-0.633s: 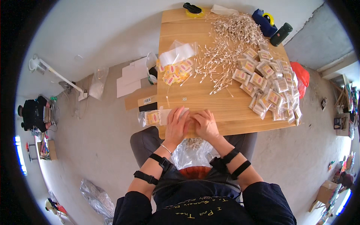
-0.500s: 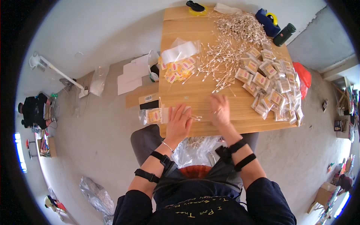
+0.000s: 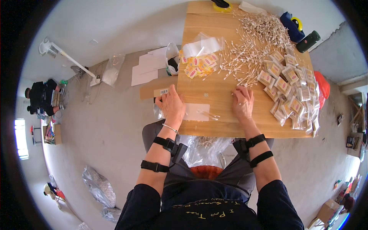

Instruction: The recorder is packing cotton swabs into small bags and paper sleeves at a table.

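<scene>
My left hand (image 3: 173, 105) is at the table's left edge, its fingers bent over a small packet; only the packet's clear plastic end (image 3: 157, 112) shows beside them. Most of the packet is hidden under the hand. Just right of that hand lies a white rectangular sheet (image 3: 197, 108), with a few loose cotton swabs (image 3: 209, 114) across its right part. My right hand (image 3: 243, 103) rests on the wood with curled fingers, below the scattered swabs (image 3: 239, 67). A white swab tip shows against these fingers; the rest of the swab is hard to see.
Filled swab packets (image 3: 291, 86) are heaped on the right. Printed yellow cards (image 3: 199, 66) and clear bags (image 3: 201, 46) lie at the left. A swab pile (image 3: 264, 28), dark bottle (image 3: 308, 41) and tape roll (image 3: 222, 5) stand at the back. Cardboard (image 3: 149, 89) is beside the table.
My left hand has moved left off the white sheet and onto the packet at the edge. My right hand, blurred before, is now still, nearer the scattered swabs. The whole view has shifted.
</scene>
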Demonstrator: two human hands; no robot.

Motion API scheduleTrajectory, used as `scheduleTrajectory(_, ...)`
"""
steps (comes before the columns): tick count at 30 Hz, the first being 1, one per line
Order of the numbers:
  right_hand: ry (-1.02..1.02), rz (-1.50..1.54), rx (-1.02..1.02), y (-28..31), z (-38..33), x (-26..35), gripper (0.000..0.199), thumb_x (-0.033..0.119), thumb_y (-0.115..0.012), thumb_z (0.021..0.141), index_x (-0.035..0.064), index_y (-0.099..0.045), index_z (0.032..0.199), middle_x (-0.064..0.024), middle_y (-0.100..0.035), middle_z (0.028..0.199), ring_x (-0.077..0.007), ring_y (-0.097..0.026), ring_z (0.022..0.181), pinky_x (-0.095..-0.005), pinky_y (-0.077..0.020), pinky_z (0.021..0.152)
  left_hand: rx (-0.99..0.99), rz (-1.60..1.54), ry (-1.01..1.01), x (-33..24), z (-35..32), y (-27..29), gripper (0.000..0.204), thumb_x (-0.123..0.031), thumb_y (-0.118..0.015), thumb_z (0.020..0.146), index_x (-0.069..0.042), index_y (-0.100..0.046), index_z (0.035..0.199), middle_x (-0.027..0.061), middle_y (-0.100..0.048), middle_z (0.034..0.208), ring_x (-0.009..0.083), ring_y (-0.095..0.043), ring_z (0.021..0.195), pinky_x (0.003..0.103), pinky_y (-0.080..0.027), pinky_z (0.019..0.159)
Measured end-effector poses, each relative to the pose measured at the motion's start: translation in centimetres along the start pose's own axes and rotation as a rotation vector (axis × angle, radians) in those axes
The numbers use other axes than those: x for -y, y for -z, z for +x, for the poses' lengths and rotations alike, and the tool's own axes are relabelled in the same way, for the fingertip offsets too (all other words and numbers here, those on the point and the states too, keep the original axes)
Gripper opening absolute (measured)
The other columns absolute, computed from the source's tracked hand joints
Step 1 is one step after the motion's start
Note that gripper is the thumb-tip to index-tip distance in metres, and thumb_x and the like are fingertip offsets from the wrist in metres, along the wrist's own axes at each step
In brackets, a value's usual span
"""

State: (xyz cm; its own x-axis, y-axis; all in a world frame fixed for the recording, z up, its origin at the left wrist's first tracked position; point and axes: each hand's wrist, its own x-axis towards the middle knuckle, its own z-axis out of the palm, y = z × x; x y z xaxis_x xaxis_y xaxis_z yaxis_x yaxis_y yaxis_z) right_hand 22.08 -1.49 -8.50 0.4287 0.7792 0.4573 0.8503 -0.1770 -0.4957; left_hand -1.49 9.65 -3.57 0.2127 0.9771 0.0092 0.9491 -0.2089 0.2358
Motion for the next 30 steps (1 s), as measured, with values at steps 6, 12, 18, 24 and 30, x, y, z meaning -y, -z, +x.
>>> scheduleTrajectory(6,0.072,0.161,0.057,0.1,-2.2,3.7,0.012,0.007,-0.065,0.076,0.0095,-0.069,0.087,-0.0015,-0.065,0.107,-0.029,-0.054,0.104,-0.0438,-0.042,0.087,-0.013,-0.148,-0.047,1.1,0.2,-0.7,0.027,-0.013,-0.063,0.086,-0.007,-0.063,0.113,0.0107,-0.067,0.105,0.0262,-0.06,0.1,0.043,-0.028,0.097)
scheduleTrajectory(12,0.1,0.176,0.075,0.6,-4.2,4.7,0.016,0.008,-0.071,0.071,0.0095,-0.068,0.087,-0.0036,-0.065,0.106,-0.0294,-0.055,0.101,-0.0421,-0.0431,0.086,-0.154,-0.083,-0.338,1.2,-0.9,-0.1,0.015,-0.014,-0.067,0.082,-0.013,-0.07,0.097,0.0021,-0.065,0.1,0.022,-0.056,0.103,0.042,-0.029,0.1)
scheduleTrajectory(18,-0.13,0.155,-0.006,2.0,-5.2,5.3,0.014,0.006,-0.069,0.077,0.004,-0.065,0.09,-0.0108,-0.062,0.091,-0.0315,-0.055,0.09,-0.0408,-0.0446,0.084,0.057,-0.099,-0.577,2.1,-1.6,1.4,0.011,-0.015,-0.073,0.077,-0.013,-0.068,0.087,0.0015,-0.062,0.095,0.0231,-0.054,0.104,0.042,-0.029,0.101)
scheduleTrajectory(24,-0.248,0.196,-0.011,2.2,-6.0,4.9,0.012,0.005,-0.066,0.079,0.0023,-0.063,0.09,-0.0135,-0.061,0.089,-0.034,-0.056,0.088,-0.041,-0.0459,0.08,-0.03,-0.127,-0.607,1.7,-2.1,0.8,0.014,-0.018,-0.075,0.075,-0.012,-0.066,0.085,0.0021,-0.06,0.094,0.0244,-0.052,0.103,0.042,-0.03,0.101)
scheduleTrajectory(30,-0.329,0.246,0.096,1.7,-4.3,5.6,0.011,0.008,-0.066,0.078,0.0051,-0.065,0.089,-0.0133,-0.06,0.09,-0.0337,-0.055,0.091,-0.0436,-0.0441,0.082,-0.003,-0.107,-0.697,2.6,-2.5,1.4,0.016,-0.018,-0.075,0.073,-0.012,-0.065,0.084,0.0018,-0.058,0.097,0.0244,-0.052,0.104,0.043,-0.034,0.098)
